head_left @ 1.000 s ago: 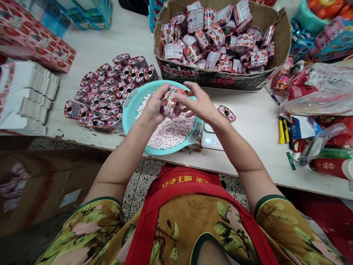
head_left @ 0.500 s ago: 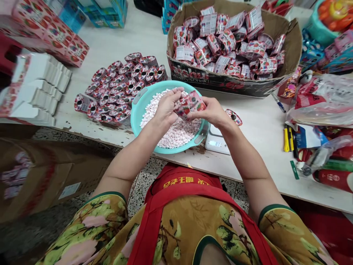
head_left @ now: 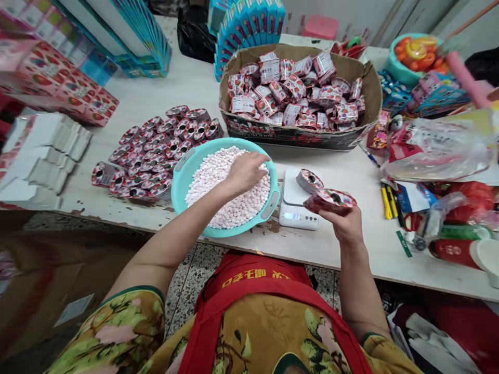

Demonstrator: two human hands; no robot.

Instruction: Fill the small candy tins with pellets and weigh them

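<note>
Over the turquoise basin [head_left: 180, 208], my left hand [head_left: 246, 172] reaches into small pale pink candies [head_left: 218, 179]. Its fingers are bent a little and apart, their tips near the candies; no candy shows clearly in them. My right hand [head_left: 346, 223] grips a small strawberry-printed carton [head_left: 331, 200] with a dark round hole in its upturned face. The carton is held beside the white digital scale [head_left: 298, 222], whose display is lit. A second such carton [head_left: 310, 181] rests on the scale's platform, just behind the held one.
Several like cartons [head_left: 152, 150] stand grouped left of the basin. A cardboard box [head_left: 268, 130] behind it is heaped with more cartons. Folded white card [head_left: 42, 156] lies at the left. Yellow cutters [head_left: 386, 201], a pen [head_left: 370, 157] and plastic bags [head_left: 436, 150] lie right.
My right hand has carried a carton from above the basin to beside the scale. My left hand has come away from the carton and lowered over the candies. The camera view has shifted.
</note>
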